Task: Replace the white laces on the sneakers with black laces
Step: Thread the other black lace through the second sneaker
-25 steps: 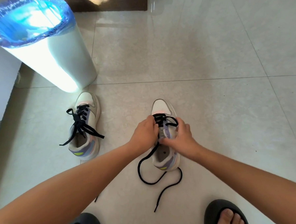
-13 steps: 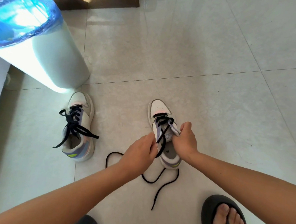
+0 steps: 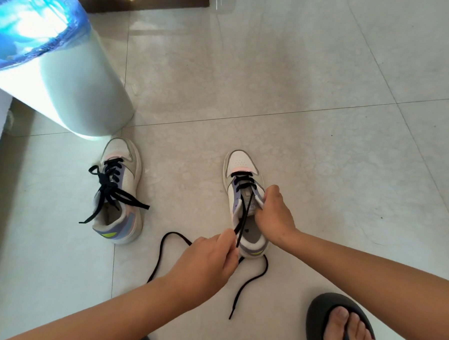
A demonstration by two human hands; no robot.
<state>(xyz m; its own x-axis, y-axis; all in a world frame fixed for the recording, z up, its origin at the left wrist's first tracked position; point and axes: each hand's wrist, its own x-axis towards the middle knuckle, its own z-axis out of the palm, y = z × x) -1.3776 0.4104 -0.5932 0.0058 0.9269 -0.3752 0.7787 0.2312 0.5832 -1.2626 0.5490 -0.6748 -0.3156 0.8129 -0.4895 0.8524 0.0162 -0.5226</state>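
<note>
Nearest: black slide sandal [image 3: 340, 319] on a foot at the bottom edge of the floor [image 3: 317, 74], right side; a second one barely shows at bottom centre.

Left hand [image 3: 210, 259] pinches one run of the black lace [image 3: 243, 218] between thumb and fingertips, pulling it taut back from the eyelets. Right hand [image 3: 272, 214] is clenched on the right collar and tongue edge of the right-hand sneaker [image 3: 240, 166], pinning it to the tile. Only the lower few eyelet rows look laced; the upper rows look open.

Slack from the lace lies on the floor just behind the heel: one loop [image 3: 169, 236] curving left, one free tail [image 3: 246, 285] running back toward the sandal.

Risks, my read:
- Uneven pull drags the lace through the bottom rows and leaves one end too short to finish. Cause: only one run is tensioned.
- The shoe slides or tips if the right hand eases off.
- The tail near the sandal could get stepped on and snag the next pull.
- The loose loop may twist or knot when drawn through.
- Skipped eyelet: fingers hide the right-side holes, can't check.

Further left, well apart: the other sneaker [image 3: 120, 191], black-laced to the top, ends loose and untied.

Far left corner: white bin [image 3: 84, 94] with a blue liner, just beyond that sneaker's toe. No white laces visible.
</note>
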